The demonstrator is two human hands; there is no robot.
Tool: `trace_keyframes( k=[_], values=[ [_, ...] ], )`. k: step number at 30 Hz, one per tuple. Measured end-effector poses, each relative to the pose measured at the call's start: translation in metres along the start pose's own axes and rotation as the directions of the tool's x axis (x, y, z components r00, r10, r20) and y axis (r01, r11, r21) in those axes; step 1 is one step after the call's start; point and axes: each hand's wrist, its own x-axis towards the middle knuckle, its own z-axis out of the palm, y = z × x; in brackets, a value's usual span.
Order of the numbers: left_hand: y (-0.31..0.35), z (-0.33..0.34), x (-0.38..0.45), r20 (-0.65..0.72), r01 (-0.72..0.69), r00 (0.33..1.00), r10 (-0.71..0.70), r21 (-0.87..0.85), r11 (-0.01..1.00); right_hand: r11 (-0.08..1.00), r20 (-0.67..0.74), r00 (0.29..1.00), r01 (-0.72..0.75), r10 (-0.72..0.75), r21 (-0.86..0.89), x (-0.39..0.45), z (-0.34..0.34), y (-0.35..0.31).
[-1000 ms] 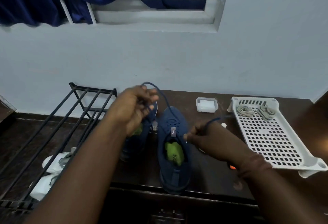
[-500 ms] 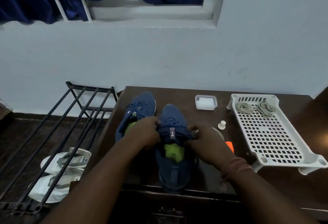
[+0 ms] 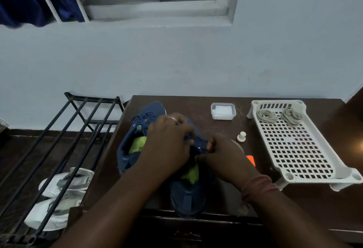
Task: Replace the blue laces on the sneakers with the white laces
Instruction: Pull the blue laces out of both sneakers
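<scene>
**Now both hands back down on the near sneaker, blue lace still being worked out**

Noted change: a second ago the two hands were raised and apart, drawing a length of blue lace up and out of the near sneaker point(image 3: 187, 196). Both have since dropped onto its lacing area and closed in together. My judgement is that one crossing has been pulled free and the next is being picked at, so removal remains in progress; no white lace is fitted yet.

Left hand point(image 3: 169, 145): fingers curled over the front of the near sneaker, covering the eyelets. It appears to grip the blue lace point(image 3: 200, 146), though the contact itself is hidden under the knuckles.

Right hand point(image 3: 224, 155): fingers curled, pinching a short dark strand of that lace at the shoe's right edge, just beside the left hand.

Far sneaker point(image 3: 141, 130): stands to the left on the worktop point(image 3: 196, 104), touching the near one, its blue lacing still in place.

White laces point(image 3: 279, 116): two bundles at the far end of the white perforated tray point(image 3: 294, 149), well apart from both hands, untouched.
</scene>
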Motion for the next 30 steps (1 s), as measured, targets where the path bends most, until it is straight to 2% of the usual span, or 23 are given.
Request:
trace_keyframes(
  k=[3,7,9,10,11,13,15,16,17,18,20,21,23,24,25,26,27,28,29,30],
  values=[
    [0.000,0.013,-0.003,0.126,0.036,0.990,-0.063,0.207,0.978,0.998,0.008,1.000,-0.006,0.006,-0.064,0.001,0.001,-0.002],
    [0.003,0.024,-0.008,0.190,-0.015,0.982,-0.026,0.209,0.978,0.999,0.051,0.998,-0.036,0.038,-0.039,0.002,0.005,-0.003],
    [0.008,0.025,-0.006,0.209,0.104,0.970,-0.127,0.118,0.988,0.997,0.074,0.995,-0.067,0.065,0.037,0.001,0.002,-0.003],
    [0.009,0.021,-0.003,0.234,0.216,0.951,-0.201,-0.038,0.976,0.993,0.086,0.993,-0.089,0.082,0.073,0.000,0.000,-0.004],
    [0.009,0.017,0.001,0.289,0.331,0.922,-0.258,-0.241,0.912,0.988,0.108,0.989,-0.112,0.100,0.107,-0.001,-0.002,-0.004],
    [0.001,0.009,0.008,0.375,0.451,0.889,-0.265,-0.609,0.653,0.979,0.155,0.981,-0.143,0.121,0.142,-0.003,-0.005,-0.006],
    [-0.009,0.004,0.010,0.386,0.477,0.876,-0.290,-0.782,0.401,0.976,0.168,0.978,-0.151,0.124,0.158,-0.005,-0.005,-0.009],
    [-0.013,0.003,0.009,0.390,0.471,0.878,-0.277,-0.805,0.361,0.974,0.165,0.978,-0.155,0.127,0.164,-0.006,-0.005,-0.010],
    [-0.016,0.004,0.009,0.386,0.460,0.887,-0.254,-0.789,0.408,0.974,0.158,0.979,-0.156,0.130,0.167,-0.008,-0.005,-0.011],
    [-0.017,0.005,0.008,0.370,0.430,0.902,-0.221,-0.732,0.528,0.974,0.152,0.980,-0.156,0.131,0.165,-0.009,-0.006,-0.013],
    [-0.018,0.006,0.007,0.312,0.270,0.942,-0.125,-0.479,0.835,0.974,0.141,0.981,-0.157,0.135,0.161,-0.011,-0.006,-0.014],
    [-0.019,0.005,0.008,0.280,0.147,0.958,-0.058,-0.308,0.940,0.974,0.137,0.981,-0.159,0.138,0.160,-0.011,-0.006,-0.014],
    [-0.019,0.004,0.007,0.260,-0.025,0.965,0.042,-0.069,0.997,0.975,0.136,0.981,-0.157,0.136,0.156,-0.012,-0.006,-0.015],
    [-0.018,0.006,0.006,0.234,-0.055,0.970,0.064,-0.042,0.998,0.977,0.136,0.982,-0.153,0.133,0.149,-0.011,-0.006,-0.014],
    [-0.016,0.005,0.006,0.197,-0.047,0.978,0.062,-0.080,0.996,0.979,0.136,0.982,-0.149,0.130,0.141,-0.011,-0.005,-0.014],
    [-0.012,0.004,0.006,0.157,-0.001,0.987,0.032,-0.192,0.981,0.980,0.137,0.982,-0.147,0.129,0.133,-0.011,-0.005,-0.014],
    [-0.010,0.002,0.007,0.118,0.075,0.992,-0.035,-0.361,0.929,0.981,0.138,0.982,-0.147,0.129,0.127,-0.010,-0.005,-0.014],
    [-0.006,-0.002,0.009,0.118,0.181,0.983,-0.139,-0.562,0.807,0.981,0.140,0.981,-0.150,0.132,0.126,-0.009,-0.005,-0.013],
    [-0.004,-0.007,0.011,0.168,0.282,0.956,-0.239,-0.747,0.602,0.980,0.142,0.981,-0.152,0.133,0.130,-0.009,-0.004,-0.013],
    [-0.005,-0.014,0.014,0.243,0.343,0.923,-0.298,-0.870,0.355,0.979,0.142,0.981,-0.152,0.133,0.135,-0.008,-0.004,-0.012]
  ],
)
